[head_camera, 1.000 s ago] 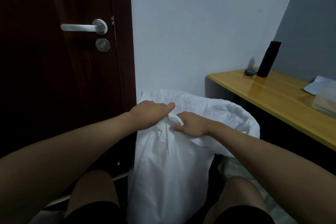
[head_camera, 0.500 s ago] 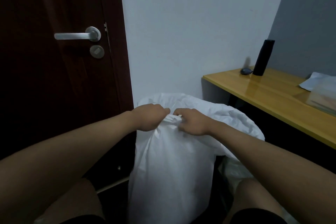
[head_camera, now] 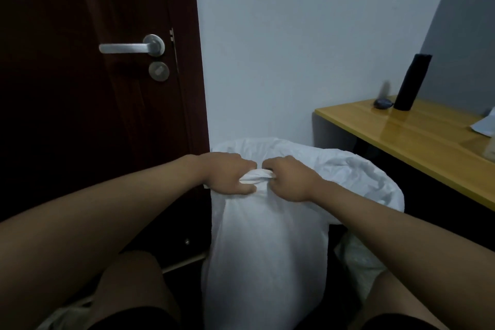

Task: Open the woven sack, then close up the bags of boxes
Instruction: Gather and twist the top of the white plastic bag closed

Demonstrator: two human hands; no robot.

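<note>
Both hands grip the bunched top of the white woven sack (head_camera: 265, 249): the left hand (head_camera: 227, 178) and the right hand (head_camera: 290, 178) sit nearly knuckle to knuckle, fingers curled into the gathered fabric. It stands upright between the person's knees, before a dark door (head_camera: 88, 115) and beside a yellow surface (head_camera: 417, 134) carrying a black cylinder (head_camera: 412, 82).

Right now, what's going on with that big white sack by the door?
A seated person is working at the top of a white woven sack that stands between their knees. The left hand and the right hand each have a grip on the bunched fabric at its mouth, fists close together. The mouth looks gathered, not spread open yet. Beside them a wooden desk holds a black bottle.
</note>
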